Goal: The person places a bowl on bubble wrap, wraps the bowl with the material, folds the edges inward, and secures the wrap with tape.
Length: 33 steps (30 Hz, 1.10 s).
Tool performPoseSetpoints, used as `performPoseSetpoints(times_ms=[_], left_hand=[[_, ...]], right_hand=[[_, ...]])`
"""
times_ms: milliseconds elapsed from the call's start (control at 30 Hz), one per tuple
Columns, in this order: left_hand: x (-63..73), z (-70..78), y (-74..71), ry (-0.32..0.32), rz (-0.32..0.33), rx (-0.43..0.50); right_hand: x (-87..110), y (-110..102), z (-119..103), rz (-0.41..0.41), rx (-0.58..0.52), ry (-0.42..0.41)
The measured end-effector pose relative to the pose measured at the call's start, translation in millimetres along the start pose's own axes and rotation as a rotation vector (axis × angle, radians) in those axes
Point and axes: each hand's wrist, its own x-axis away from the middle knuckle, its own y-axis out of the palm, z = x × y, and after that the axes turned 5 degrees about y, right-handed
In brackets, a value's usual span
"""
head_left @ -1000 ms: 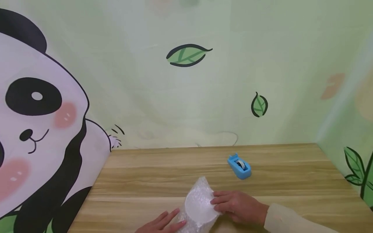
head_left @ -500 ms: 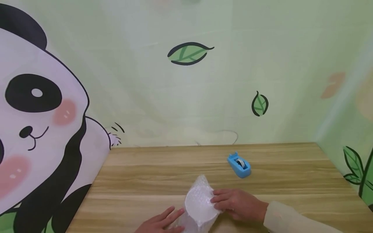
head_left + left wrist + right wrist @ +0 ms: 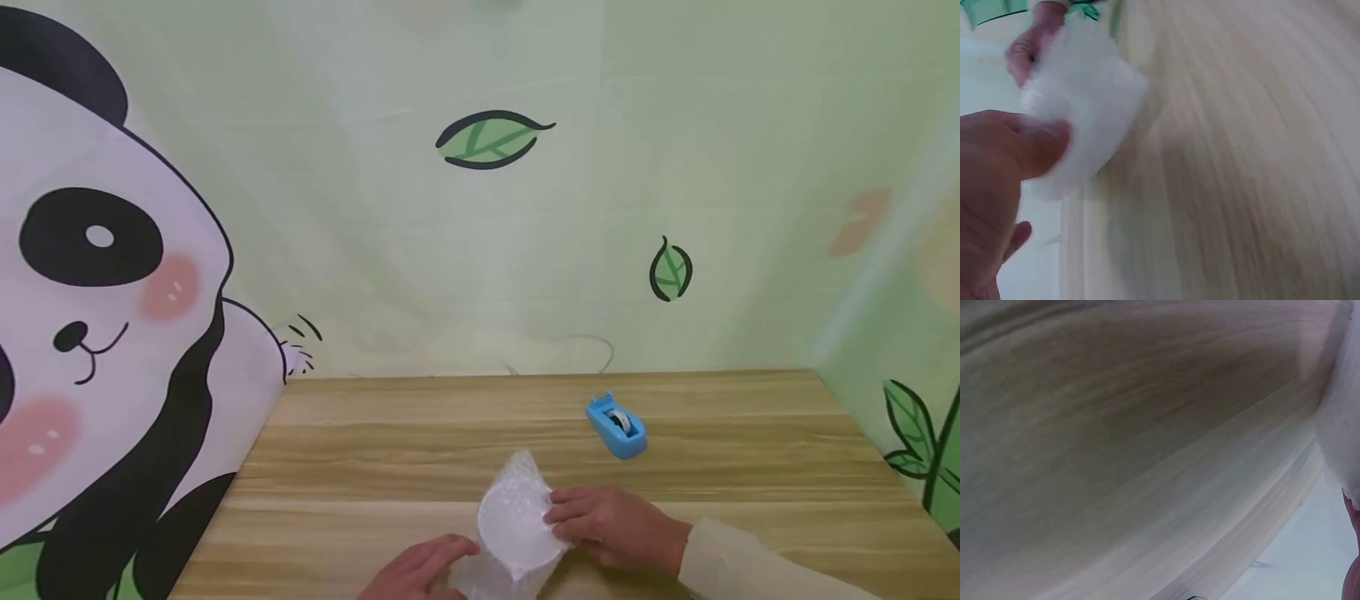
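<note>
A round object, its kind hidden, is wrapped in clear bubble wrap (image 3: 517,533) at the table's front middle. My right hand (image 3: 607,529) holds its right side, fingertips on top of the wrap and thumb lower down. At the left side is my left hand (image 3: 420,571), its forefinger bent with the tip beside the wrap. In the left wrist view, the blurred thumb (image 3: 1047,147) of that hand overlaps the bubble wrap (image 3: 1091,106), while another finger stands apart from it. Only a strip of bubble wrap (image 3: 1341,431) shows at the right wrist view's edge.
A blue tape dispenser (image 3: 617,427) with a roll of tape stands behind and right of the wrapped object. The wooden table (image 3: 360,450) ends at the back against a pale green wall cloth (image 3: 360,250) printed with a panda and leaves.
My left hand's fingers have drawn back from the bubble wrap and bent, where they lay straighter over its left edge before. My right hand and the wrapped object have stayed put.
</note>
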Motion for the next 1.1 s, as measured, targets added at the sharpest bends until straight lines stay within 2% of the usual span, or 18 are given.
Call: performPoseSetpoints(times_ms=[100, 200, 300, 367, 467, 533, 633, 700, 833, 967, 1100], left_hand=[[-6.9, -1.0, -0.7, 0.114, 0.097, -0.046], [-15.6, 1.1, -2.7, 0.059, 0.105, 0.008], [-25.0, 3.9, -4.1, -0.008, 0.068, 0.062], [-30.2, 6.9, -4.9, -0.101, 0.032, 0.150], [-37.1, 11.4, -6.8, -0.294, 0.005, 0.302], [-41.8, 12.7, -7.9, -0.418, 0.026, 0.408], [-49.8, 12.1, -7.3, -0.515, 0.087, 0.469], [-54.5, 11.9, -5.1, -0.545, 0.128, 0.466], [-61.5, 13.6, 1.5, -0.565, 0.242, 0.388], [-69.8, 14.8, 6.7, -0.620, 0.349, 0.301], [-79.9, 15.9, 9.5, -0.671, 0.373, 0.197]], right_hand=[[-0.3, -1, -1, -0.037, -0.021, 0.023], [-0.9, -1, -2, -0.085, -0.046, 0.056], [-2.3, 0, -4, -0.101, -0.051, 0.059], [-3.5, 1, -5, -0.089, -0.042, 0.040], [-4.7, 2, -6, -0.067, -0.022, 0.010], [-5.2, 3, -6, -0.050, -0.007, -0.005], [-5.9, 4, -6, -0.023, 0.016, -0.030], [-6.7, 5, -6, -0.007, 0.031, -0.047], [-8.9, 6, -6, 0.014, 0.055, -0.078], [-12.0, 7, -7, 0.010, 0.049, -0.080], [-14.1, 7, -7, 0.015, 0.055, -0.094]])
